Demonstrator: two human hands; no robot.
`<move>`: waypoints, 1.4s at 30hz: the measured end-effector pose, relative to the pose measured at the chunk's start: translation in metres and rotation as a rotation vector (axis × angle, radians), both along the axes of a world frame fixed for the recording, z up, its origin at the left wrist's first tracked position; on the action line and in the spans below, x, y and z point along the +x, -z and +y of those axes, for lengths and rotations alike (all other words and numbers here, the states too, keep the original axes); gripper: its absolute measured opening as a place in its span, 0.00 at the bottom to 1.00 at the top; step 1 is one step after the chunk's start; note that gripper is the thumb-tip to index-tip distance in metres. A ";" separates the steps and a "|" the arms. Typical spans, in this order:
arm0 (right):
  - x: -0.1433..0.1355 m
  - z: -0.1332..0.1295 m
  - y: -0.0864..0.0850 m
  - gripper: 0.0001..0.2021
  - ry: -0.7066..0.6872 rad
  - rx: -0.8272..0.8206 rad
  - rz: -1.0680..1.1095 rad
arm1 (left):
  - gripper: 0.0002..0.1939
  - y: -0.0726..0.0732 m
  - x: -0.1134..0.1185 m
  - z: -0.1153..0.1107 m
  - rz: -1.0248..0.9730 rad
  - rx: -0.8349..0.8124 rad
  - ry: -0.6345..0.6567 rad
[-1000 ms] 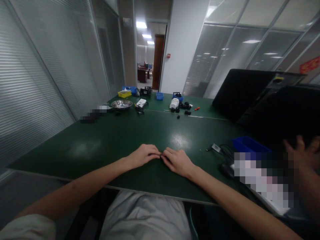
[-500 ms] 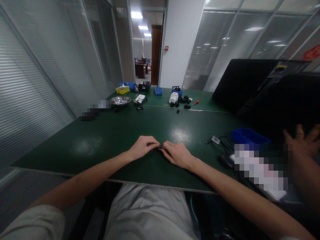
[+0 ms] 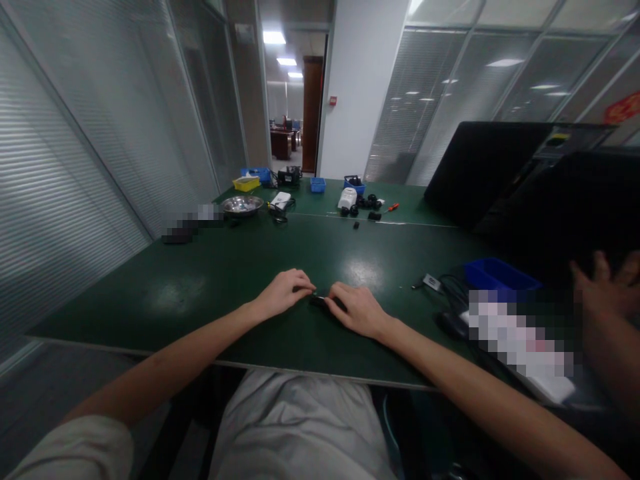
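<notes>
A small dark piece (image 3: pixel 317 301) with a shiny light edge sits low over the green tabletop, between my two hands. The thumb and fingers of my right hand (image 3: pixel 356 311) are closed on its right end. My left hand (image 3: pixel 285 294) is in a pinch just beyond the left end of the piece. Whatever lies between those left fingertips is too small to make out. My right fingers cover part of the dark piece, so its kind cannot be told.
At my right are a blue tray (image 3: pixel 500 279), a cable with a grey tag (image 3: pixel 431 283), a black mouse (image 3: pixel 453 325) and another person's hand (image 3: pixel 607 287). A metal bowl (image 3: pixel 242 206), a white device (image 3: pixel 347 199) and an orange-handled screwdriver (image 3: pixel 393 207) lie farther back.
My left hand has shifted slightly left, away from my right hand. More of the dark piece shows between them. My right hand has barely moved.
</notes>
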State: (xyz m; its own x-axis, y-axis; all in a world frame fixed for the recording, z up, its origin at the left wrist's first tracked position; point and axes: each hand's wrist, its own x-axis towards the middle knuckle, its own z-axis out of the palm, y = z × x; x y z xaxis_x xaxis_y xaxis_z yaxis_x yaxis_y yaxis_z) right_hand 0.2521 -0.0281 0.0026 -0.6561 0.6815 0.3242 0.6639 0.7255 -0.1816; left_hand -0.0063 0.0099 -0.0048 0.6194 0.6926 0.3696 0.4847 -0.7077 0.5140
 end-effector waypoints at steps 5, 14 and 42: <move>0.003 0.002 0.002 0.11 0.012 -0.004 0.091 | 0.11 -0.010 0.004 -0.013 -0.047 0.022 0.015; 0.006 0.006 0.002 0.12 0.066 0.010 0.255 | 0.10 -0.012 0.002 -0.013 0.012 0.027 0.130; 0.005 0.006 0.000 0.14 0.028 -0.015 0.215 | 0.19 -0.022 -0.330 0.000 -0.013 -0.145 -1.275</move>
State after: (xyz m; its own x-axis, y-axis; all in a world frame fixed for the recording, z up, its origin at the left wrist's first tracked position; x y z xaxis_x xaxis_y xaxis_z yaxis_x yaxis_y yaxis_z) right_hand 0.2576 -0.0221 0.0030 -0.5534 0.7047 0.4440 0.6288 0.7031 -0.3321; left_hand -0.3360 0.0101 0.0172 -0.5114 0.8245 0.2422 0.7693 0.3136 0.5567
